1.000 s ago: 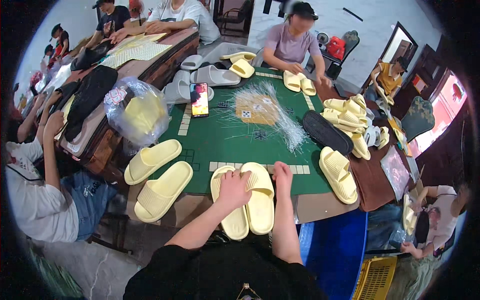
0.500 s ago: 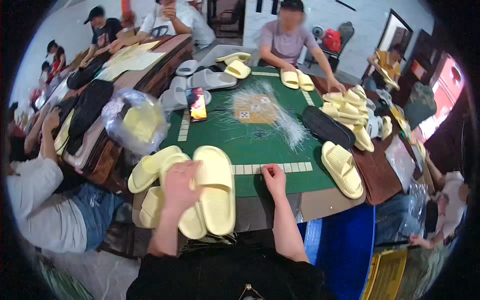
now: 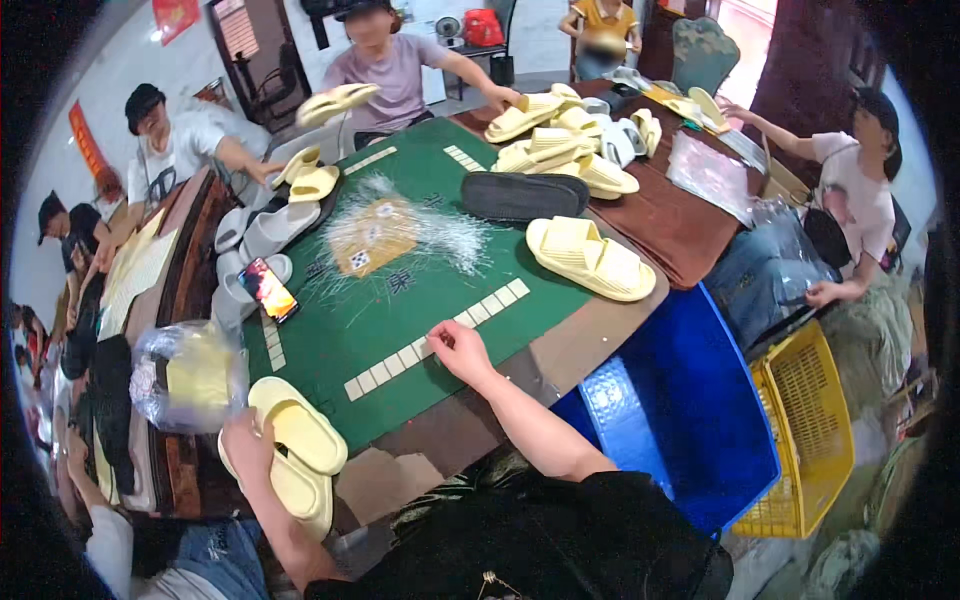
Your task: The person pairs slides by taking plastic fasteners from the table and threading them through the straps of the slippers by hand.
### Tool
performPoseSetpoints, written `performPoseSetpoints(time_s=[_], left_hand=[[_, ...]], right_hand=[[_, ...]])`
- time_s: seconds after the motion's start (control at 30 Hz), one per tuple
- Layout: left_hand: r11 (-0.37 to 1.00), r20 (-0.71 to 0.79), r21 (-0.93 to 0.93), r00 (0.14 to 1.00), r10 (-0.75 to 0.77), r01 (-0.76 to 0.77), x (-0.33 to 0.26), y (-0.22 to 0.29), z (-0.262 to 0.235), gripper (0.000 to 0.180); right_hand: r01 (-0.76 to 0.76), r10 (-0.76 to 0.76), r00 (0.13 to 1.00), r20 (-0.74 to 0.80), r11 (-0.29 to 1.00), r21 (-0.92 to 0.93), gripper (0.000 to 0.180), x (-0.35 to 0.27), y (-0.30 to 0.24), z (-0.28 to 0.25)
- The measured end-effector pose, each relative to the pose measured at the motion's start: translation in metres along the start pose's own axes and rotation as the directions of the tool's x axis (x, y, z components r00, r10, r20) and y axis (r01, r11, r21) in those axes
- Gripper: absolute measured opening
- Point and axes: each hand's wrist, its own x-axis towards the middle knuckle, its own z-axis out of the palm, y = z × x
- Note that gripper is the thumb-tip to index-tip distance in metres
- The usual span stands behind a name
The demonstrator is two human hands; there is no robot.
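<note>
On the green surface [image 3: 420, 300]: 2 yellow slippers [image 3: 295, 455] stacked at the near left corner, 1 pair of yellow slippers [image 3: 590, 258] at the right, 1 black slipper sole [image 3: 520, 195], 1 phone [image 3: 267, 290], 1 bundle of clear plastic ties [image 3: 400, 235], 1 clear bag [image 3: 190, 375] holding yellow slippers. A far pile of yellow slippers [image 3: 565, 140] cannot be counted exactly. Beside it stand 1 blue bin [image 3: 690, 400] and 1 yellow basket [image 3: 810, 430]. 2 hands of the person show: left hand [image 3: 245, 435], right hand [image 3: 455, 345].

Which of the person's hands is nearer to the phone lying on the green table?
The left hand, which grips stacked yellow slippers at the table's near-left corner, below the phone. The right hand rests on the table, farther to the phone's right.
</note>
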Motion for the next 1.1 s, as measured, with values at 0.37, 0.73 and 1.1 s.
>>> performPoseSetpoints(time_s=[0.37, 0.73, 1.1], left_hand=[[0.994, 0.004, -0.052, 0.995, -0.096, 0.096, -0.001, 0.003, -0.009, 0.033], [0.999, -0.053, 0.036, 0.998, 0.028, -0.026, -0.006, 0.029, -0.023, 0.041], [0.814, 0.064, -0.563, 0.974, 0.216, -0.144, -0.011, 0.161, -0.061, 0.058]], right_hand=[[0.122, -0.158, 0.714, -0.682, 0.987, -0.100, 0.049, 0.033, -0.019, -0.125], [-0.225, -0.069, 0.819, -0.570, 0.875, -0.429, 0.024, 0.026, 0.033, -0.221], [0.166, -0.288, 0.905, -0.312, 0.916, -0.364, 0.017, -0.053, -0.059, -0.122]])
